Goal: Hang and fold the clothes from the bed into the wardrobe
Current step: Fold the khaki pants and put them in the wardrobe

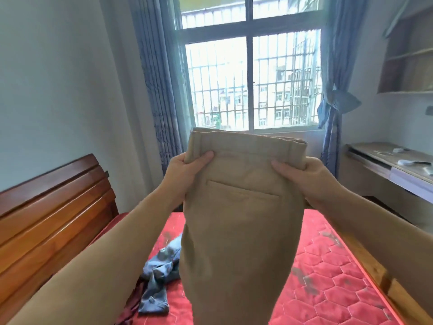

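**Khaki Trousers Held Up Over Bed**

Both hands held the khaki trousers (239, 219) upright by the waistband, above the bed (328, 266). The left hand (185, 170) pinched the waistband's left end, thumb in front. The right hand (302, 177) gripped the right end the same way. A rear pocket faced the camera. Below, blue jeans (159, 275) lay crumpled on the red quilted mattress. Beyond stood the wooden headboard (51, 212), a bench (393, 165) and the barred window (250, 83).

Head view: single wide-angle camera, worn at head height.
Faces forward across the bed (328, 266) toward the window (249, 78) (hands close to the lens).
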Tool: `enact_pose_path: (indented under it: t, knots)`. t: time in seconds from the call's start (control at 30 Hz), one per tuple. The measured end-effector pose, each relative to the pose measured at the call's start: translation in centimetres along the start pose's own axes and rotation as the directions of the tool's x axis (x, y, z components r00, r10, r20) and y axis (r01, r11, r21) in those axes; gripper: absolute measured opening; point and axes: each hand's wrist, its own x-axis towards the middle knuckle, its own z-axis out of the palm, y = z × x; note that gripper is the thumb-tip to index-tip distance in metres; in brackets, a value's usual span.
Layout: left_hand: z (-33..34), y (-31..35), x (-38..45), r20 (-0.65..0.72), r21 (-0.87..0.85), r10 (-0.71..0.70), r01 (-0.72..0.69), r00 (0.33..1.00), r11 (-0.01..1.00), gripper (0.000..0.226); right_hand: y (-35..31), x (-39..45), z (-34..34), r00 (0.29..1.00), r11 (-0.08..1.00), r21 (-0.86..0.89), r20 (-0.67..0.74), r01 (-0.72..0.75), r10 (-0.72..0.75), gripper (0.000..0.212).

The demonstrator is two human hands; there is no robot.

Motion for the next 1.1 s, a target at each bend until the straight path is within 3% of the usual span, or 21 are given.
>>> enact_pose_path:
  t: [0.1, 0.2, 0.3, 0.43, 0.53, 0.6, 0.67, 0.77, 0.87, 1.0, 1.1]
  knots:
    - [-0.4, 1.5, 0.1, 0.042, -0.144, -0.048, 0.053, 0.998, 0.988, 0.039, -3.0, 0.6, 0.7, 0.993, 0.995, 0.031, -0.065, 0.096, -0.094, 0.015]
    - [-0.5, 0.7, -0.6, 0.175, -0.231, -0.13, 0.169, 0.976, 0.958, 0.054, -4.9, 0.9, 1.0, 0.99, 0.988, 0.1, -0.094, 0.114, -0.105, 0.018]
    - [0.2, -1.3, -2.1, 0.267, -0.235, -0.278, 0.342, 0.923, 0.91, 0.044, -6.3, 1.2, 0.6, 0.987, 0.981, 0.134, -0.1, 0.139, -0.126, 0.017]
    - [2.1, -2.4, -2.7, 0.348, -0.174, -0.278, 0.353, 0.895, 0.919, 0.031, -7.5, 1.6, -1.3, 0.977, 0.98, 0.091, -0.13, 0.179, -0.167, 0.015]
    - [3.8, -2.1, -2.4, 0.292, -0.163, -0.248, 0.304, 0.924, 0.939, 0.031, -6.1, 1.4, -3.7, 0.99, 0.985, 0.16, -0.13, 0.07, -0.05, 0.025]
    - [4.8, -2.1, -2.2, 0.243, -0.157, -0.25, 0.292, 0.937, 0.943, 0.036, -2.9, 0.2, -5.5, 0.996, 0.928, 0.364, -0.009, -0.081, 0.09, 0.043]
    - [5.4, -2.8, -1.6, 0.187, -0.161, -0.286, 0.316, 0.94, 0.935, 0.036, 1.3, -2.2, -6.0, 0.956, 0.831, 0.474, 0.119, -0.291, 0.266, 0.055]
    - [5.1, -3.7, -0.7, 0.156, -0.146, -0.385, 0.407, 0.91, 0.902, 0.035, 6.4, -5.4, -4.4, 0.854, 0.807, 0.293, 0.268, -0.513, 0.445, 0.042]
    - [4.0, -4.1, 0.1, 0.127, -0.147, -0.395, 0.411, 0.91, 0.9, 0.028, 6.9, -5.7, -2.6, 0.874, 0.867, 0.174, 0.243, -0.466, 0.421, 0.026]
    - [1.7, -3.4, -0.6, 0.21, -0.346, -0.34, 0.395, 0.917, 0.851, 0.079, 3.7, -3.2, -1.4, 0.933, 0.882, 0.313, 0.194, -0.352, 0.304, 0.009]
    - [-0.1, -4.8, -2.1, 0.278, -0.292, -0.37, 0.445, 0.887, 0.847, 0.086, 2.7, -1.1, -0.8, 0.914, 0.829, 0.388, 0.221, -0.402, 0.34, 0.027]
